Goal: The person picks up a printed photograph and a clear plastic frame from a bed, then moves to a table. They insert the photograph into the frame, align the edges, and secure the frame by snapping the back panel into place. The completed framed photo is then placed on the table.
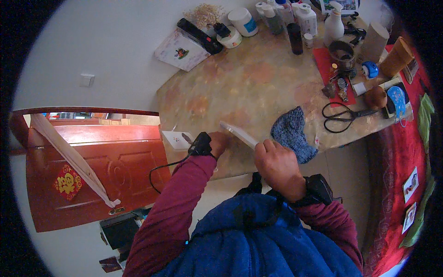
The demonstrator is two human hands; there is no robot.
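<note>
My right hand (280, 165) is closed on the near right end of a thin, flat white piece (242, 134), seen nearly edge-on and tilted above the table. Its exact kind does not show. My left hand (218, 142) is by the left side of that piece. Its fingers are turned away, so I cannot see whether they grip it. A white card with a small picture (174, 139) lies at the table's left edge, beside my left wrist. To the right of the white piece rests a crumpled dark blue knitted cloth (295, 134).
Black-handled scissors (346, 117) lie at the table's right, near a red sheet (325, 60) with small objects. Bottles (306, 21), a white tub (243, 21) and a black flashlight (198, 35) line the back. A red door (92, 171) stands left.
</note>
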